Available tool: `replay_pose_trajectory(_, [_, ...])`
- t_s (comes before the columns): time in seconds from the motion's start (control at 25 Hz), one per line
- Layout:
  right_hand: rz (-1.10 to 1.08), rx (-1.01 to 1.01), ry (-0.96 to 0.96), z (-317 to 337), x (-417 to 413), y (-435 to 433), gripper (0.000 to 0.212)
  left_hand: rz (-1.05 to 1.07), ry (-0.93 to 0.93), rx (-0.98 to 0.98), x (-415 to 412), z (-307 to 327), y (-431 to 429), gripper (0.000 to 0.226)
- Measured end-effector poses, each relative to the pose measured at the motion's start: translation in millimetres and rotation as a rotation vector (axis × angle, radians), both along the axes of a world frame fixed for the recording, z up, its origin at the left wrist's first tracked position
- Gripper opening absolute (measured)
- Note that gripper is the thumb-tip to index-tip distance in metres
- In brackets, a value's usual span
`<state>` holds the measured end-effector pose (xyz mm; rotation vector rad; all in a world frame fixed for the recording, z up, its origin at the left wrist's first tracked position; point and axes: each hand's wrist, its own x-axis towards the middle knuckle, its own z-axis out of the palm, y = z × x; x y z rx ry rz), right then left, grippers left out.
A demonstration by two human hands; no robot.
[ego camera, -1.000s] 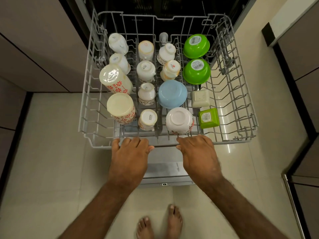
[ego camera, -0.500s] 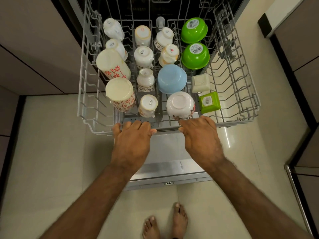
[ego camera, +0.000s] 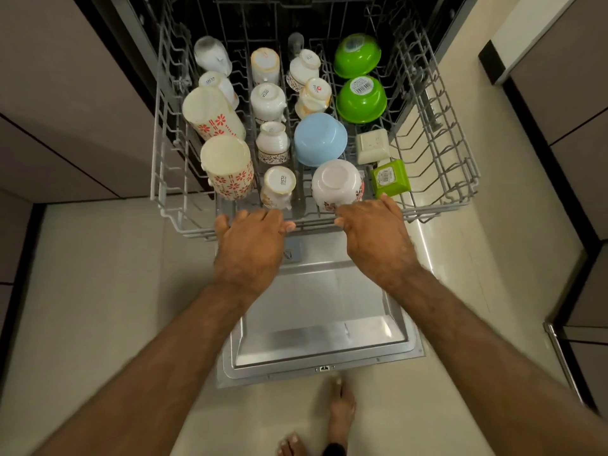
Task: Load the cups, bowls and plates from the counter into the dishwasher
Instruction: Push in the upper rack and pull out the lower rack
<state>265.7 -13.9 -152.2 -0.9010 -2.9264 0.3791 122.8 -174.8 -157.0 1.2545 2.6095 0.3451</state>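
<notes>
Your left hand (ego camera: pixel 250 240) and right hand (ego camera: pixel 371 225) clench the rack (ego camera: pixel 437 179) front rail. The dishwasher cavity lies at 12 o'clock; push straight.

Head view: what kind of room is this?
Most likely a home kitchen: an open dishwasher door, a pulled-out rack of upturned cups and bowls, cabinet fronts either side, and a tiled floor.

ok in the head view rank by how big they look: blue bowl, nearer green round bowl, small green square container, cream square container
1. blue bowl and nearer green round bowl: they look about alike, so no ranking between them.
2. small green square container and cream square container: also close; the green one sits nearer the camera, so unsure.
</notes>
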Motion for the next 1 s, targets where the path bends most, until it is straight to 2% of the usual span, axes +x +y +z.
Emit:
replay_pose_trajectory(0.32, [0.001,0.029,0.031,-12.3,-51.6,50.1,0.02,-0.024,0.052,-0.011,-53.1,-6.5,47.7,0.043])
replay_pose_trajectory(0.52, [0.052,0.049,0.061,-12.2,-80.7,79.1,0.026,-0.023,0.125,0.06,-80.5,-9.9,72.8,0.036])
replay_pose_trajectory(0.72, [0.062,0.038,0.196,-15.9,-118.5,115.5,0.022,-0.039,0.201,0.075,-124.5,-12.9,108.1,0.036])
replay_pose_trajectory(0.88, [0.056,-0.006,0.108,-4.7,-159.5,144.3,0.026,-0.006,0.137,0.044,-164.6,-9.5,140.8,0.034])
replay_pose_trajectory(1.0, [0.075,-0.01,0.15,-1.6,-183.1,164.7,0.025,-0.033,0.171,0.072,-189.2,-8.0,161.3,0.033])
